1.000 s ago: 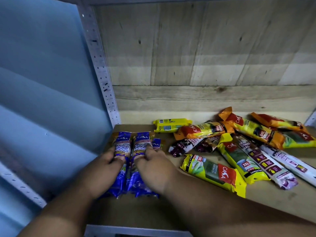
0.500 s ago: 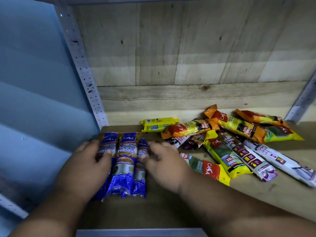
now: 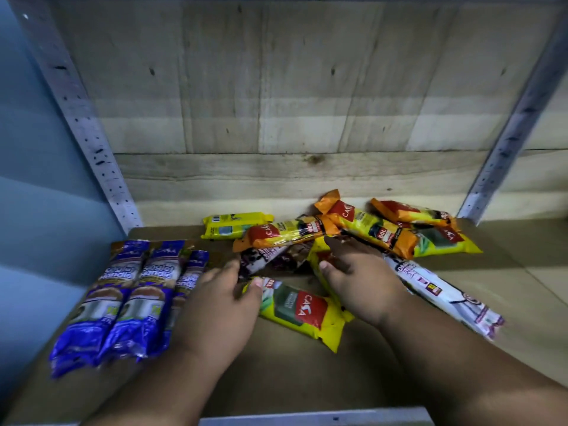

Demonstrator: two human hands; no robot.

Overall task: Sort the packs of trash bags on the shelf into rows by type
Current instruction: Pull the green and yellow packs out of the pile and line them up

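Three blue packs [image 3: 123, 299] lie side by side at the left of the wooden shelf [image 3: 307, 379]. A mixed pile fills the middle and right: a yellow pack with a red label [image 3: 304, 312], orange packs [image 3: 372, 230], a small yellow pack [image 3: 230, 226], dark purple packs [image 3: 270, 259] and a long white pack [image 3: 442, 296]. My left hand [image 3: 221, 309] rests flat, fingertips at the near end of the yellow pack, holding nothing. My right hand [image 3: 359, 278] lies on another yellow pack [image 3: 318, 256] in the pile, mostly hiding it; I cannot tell if it grips it.
Perforated metal uprights stand at the back left [image 3: 89, 133] and back right [image 3: 510, 133] of the shelf. A plank wall [image 3: 292, 103] closes the back. A blue wall [image 3: 33, 210] is on the left. The metal front rail [image 3: 313, 419] runs along the bottom.
Both hands have left the blue packs and moved right to the mixed pile. The blue packs stay in their row at the left.
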